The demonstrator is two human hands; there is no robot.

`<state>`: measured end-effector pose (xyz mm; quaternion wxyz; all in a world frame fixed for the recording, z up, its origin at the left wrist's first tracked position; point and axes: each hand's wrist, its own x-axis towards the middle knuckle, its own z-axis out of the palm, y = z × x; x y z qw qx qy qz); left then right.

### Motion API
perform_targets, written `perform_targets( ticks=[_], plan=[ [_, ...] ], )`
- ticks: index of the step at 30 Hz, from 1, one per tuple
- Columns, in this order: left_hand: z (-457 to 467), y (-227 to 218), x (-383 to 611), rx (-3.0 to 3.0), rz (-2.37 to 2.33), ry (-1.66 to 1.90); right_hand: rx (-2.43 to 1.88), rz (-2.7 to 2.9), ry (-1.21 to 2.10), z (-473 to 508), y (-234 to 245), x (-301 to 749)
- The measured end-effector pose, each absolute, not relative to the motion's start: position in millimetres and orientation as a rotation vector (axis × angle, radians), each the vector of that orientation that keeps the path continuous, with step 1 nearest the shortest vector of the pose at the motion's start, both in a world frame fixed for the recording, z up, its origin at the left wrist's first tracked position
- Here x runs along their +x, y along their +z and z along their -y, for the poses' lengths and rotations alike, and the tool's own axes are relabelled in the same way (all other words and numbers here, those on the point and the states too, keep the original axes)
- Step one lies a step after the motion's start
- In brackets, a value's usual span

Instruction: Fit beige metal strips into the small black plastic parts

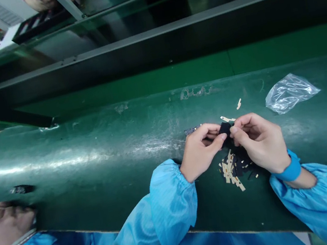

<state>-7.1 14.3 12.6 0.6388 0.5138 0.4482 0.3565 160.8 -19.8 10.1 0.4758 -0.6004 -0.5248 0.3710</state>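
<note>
Green workbench surface (99, 150) fills the middle of your view, glossy and scuffed. Between your hands sits a soft black piece (224, 130), its shape partly hidden by your fingers. Your left hand (201, 149) and right hand (260, 143) are both closed in on it: the fingers of each hand are curled, and the two hands pinch the piece from either side, over the pile below. A pale strip (227, 119) projects behind the black piece, and a small grey strip (192, 130) sits just beside your left hand; you cannot tell whether either is held. Directly below your hands, a loose pile of pale strips and dark scraps (232, 171) rests on the bench. A stray pale strip (238, 103) lies farther out, and a crumpled clear plastic bag (291, 92) lies off to your right. At far left, a co-worker's hand (6, 226) in a blue sleeve is near a dark item (21, 189).
</note>
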Motion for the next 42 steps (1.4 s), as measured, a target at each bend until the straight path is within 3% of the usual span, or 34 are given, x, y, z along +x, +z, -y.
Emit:
perform_targets(
  ticks=[36,42],
  plan=[
    [-14.9,15.9,-10.9,1.001,-0.981,0.781,-1.267,1.138,1.214,15.2,20.1,160.6],
    [-16.0,15.9,-15.3,0.909,-0.858,0.731,-1.223,1.046,1.427,16.0,17.4,169.6]
  ],
)
